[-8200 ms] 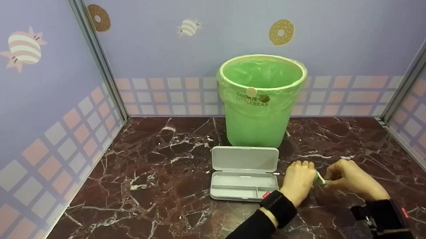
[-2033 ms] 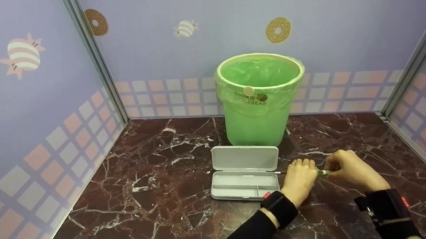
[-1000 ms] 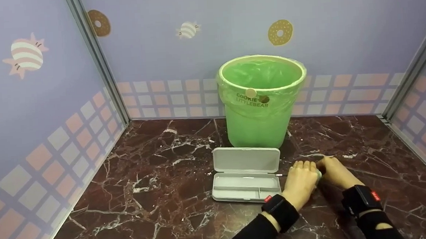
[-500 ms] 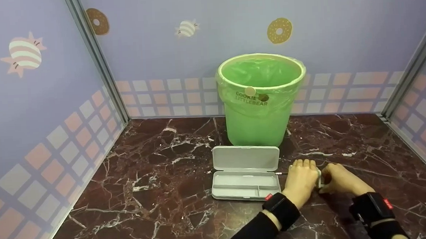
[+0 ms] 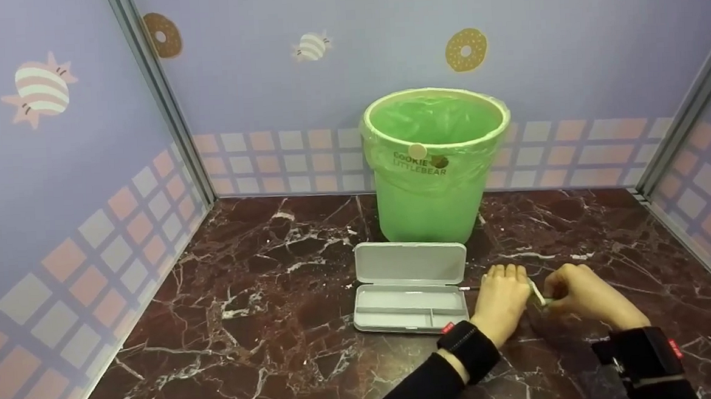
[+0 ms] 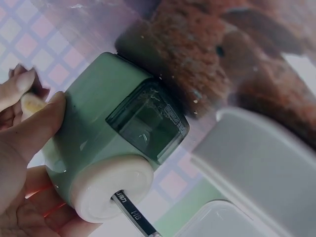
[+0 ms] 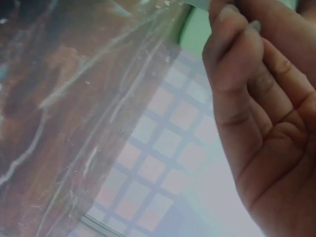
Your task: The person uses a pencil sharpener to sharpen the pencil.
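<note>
My left hand (image 5: 503, 304) grips a green pencil sharpener (image 6: 91, 111) on the dark marble table, mostly hidden under it in the head view. In the left wrist view the sharpener has a dark see-through window (image 6: 148, 123) and a cream round front. A dark pencil (image 6: 132, 213) marked HB sticks out of the front hole; its far end points toward the pencil case. On the opposite side, my right hand (image 5: 588, 294) pinches the end of the sharpener's pale crank arm (image 5: 537, 293). In the right wrist view the fingers (image 7: 242, 59) are curled and the crank is mostly hidden.
A grey pencil case (image 5: 367, 312) lies with its lid up, just left of my left hand. Behind it stands a green waste bin (image 5: 432, 210) with a clear liner. Patterned panels (image 5: 276, 76) enclose the table at the back and sides.
My right hand has circled with the crank, swinging in close to the sharpener one second ago, then back out to the right. My left hand, the sharpener and the pencil case hold their places.
</note>
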`<state>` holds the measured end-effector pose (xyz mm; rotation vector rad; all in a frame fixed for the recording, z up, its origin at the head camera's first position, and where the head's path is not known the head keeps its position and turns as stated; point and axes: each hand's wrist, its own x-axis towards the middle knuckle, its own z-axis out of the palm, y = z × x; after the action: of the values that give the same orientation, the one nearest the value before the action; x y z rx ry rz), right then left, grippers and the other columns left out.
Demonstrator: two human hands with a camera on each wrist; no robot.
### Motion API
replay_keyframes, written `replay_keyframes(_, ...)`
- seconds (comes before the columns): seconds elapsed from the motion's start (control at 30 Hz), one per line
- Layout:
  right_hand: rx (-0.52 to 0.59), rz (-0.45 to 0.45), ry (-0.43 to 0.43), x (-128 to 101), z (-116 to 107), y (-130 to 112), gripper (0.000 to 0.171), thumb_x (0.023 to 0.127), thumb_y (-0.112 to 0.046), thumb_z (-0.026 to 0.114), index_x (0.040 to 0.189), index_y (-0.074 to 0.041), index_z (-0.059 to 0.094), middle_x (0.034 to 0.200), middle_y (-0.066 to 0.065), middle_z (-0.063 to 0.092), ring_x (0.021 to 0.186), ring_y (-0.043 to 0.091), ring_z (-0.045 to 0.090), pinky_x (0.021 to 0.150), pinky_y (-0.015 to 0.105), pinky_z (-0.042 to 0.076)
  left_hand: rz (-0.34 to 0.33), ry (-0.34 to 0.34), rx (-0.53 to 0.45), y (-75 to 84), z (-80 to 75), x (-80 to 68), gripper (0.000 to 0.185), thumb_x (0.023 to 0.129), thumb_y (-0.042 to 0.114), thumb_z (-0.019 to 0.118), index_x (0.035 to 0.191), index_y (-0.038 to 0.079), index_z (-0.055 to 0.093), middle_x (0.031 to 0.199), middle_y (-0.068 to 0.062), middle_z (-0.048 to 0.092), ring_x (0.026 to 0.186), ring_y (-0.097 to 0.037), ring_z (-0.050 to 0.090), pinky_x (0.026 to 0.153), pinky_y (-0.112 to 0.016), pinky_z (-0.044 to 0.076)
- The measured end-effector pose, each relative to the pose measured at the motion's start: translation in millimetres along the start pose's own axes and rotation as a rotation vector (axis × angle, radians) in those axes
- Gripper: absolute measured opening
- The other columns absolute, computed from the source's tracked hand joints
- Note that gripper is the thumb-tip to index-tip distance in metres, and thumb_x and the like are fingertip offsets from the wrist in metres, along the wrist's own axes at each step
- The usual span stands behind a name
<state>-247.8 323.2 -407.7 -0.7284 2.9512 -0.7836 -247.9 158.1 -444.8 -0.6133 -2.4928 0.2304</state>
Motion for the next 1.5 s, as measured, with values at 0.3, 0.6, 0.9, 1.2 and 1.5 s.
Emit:
replay_keyframes(0.3, -0.049, 0.012, 0.079, 2, -3, -1, 0.019, 0.065, 0.005, 0.078, 0.065, -0.011, 0.066, 0.061, -0.005, 0.063, 0.052, -0.001, 0.051, 0.049, 0.02, 0.044, 0.009, -0.083, -0.008, -1.3, -1.4, 2.7, 0.052, 0.084, 0.047, 0.071, 0.13, 0.023, 0.061, 0.12, 0.011, 0.066, 0.111, -0.006, 0.063, 0.097, -0.021, 0.051)
replay_keyframes(0.6, -0.05, 0.083, 0.205, 8, -7, -9, 0.016, 0.064, 0.005, 0.076, 0.064, -0.01, 0.069, 0.062, 0.0, 0.067, 0.054, 0.004, 0.056, 0.052, 0.02, 0.047, 0.037, -0.015, -0.016, -4.2, 1.8, 2.2, 0.036, 0.089, 0.034, 0.065, 0.123, 0.023, 0.065, 0.112, 0.012, 0.068, 0.104, -0.005, 0.064, 0.097, -0.02, 0.051)
replay_keyframes(0.9, -0.142, 0.115, 0.283, 35, -6, -3, 0.016, 0.066, 0.006, 0.077, 0.063, -0.006, 0.066, 0.062, 0.007, 0.068, 0.058, 0.016, 0.059, 0.056, 0.033, 0.046, 0.059, -0.024, -0.021, -5.7, 4.7, 3.5, 0.046, 0.083, 0.043, 0.071, 0.124, 0.024, 0.065, 0.113, 0.012, 0.068, 0.104, -0.005, 0.063, 0.099, -0.02, 0.049)
replay_keyframes(1.2, -0.092, 0.142, 0.265, 47, 1, 13, 0.017, 0.069, 0.002, 0.078, 0.062, -0.005, 0.064, 0.063, 0.008, 0.069, 0.058, 0.013, 0.056, 0.056, 0.03, 0.044, 0.069, -0.016, -0.035, -4.2, 4.0, 2.2, 0.056, 0.078, 0.048, 0.075, 0.127, 0.023, 0.064, 0.116, 0.012, 0.068, 0.107, -0.006, 0.063, 0.097, -0.021, 0.051)
replay_keyframes(1.5, -0.103, 0.111, 0.197, 53, 20, 27, 0.013, 0.063, 0.007, 0.069, 0.061, -0.005, 0.064, 0.058, 0.004, 0.063, 0.056, 0.015, 0.052, 0.055, 0.031, 0.043, 0.089, -0.077, -0.042, -6.5, 3.3, 3.7, 0.062, 0.078, 0.049, 0.076, 0.132, 0.022, 0.061, 0.125, 0.012, 0.065, 0.114, -0.006, 0.061, 0.098, -0.021, 0.051)
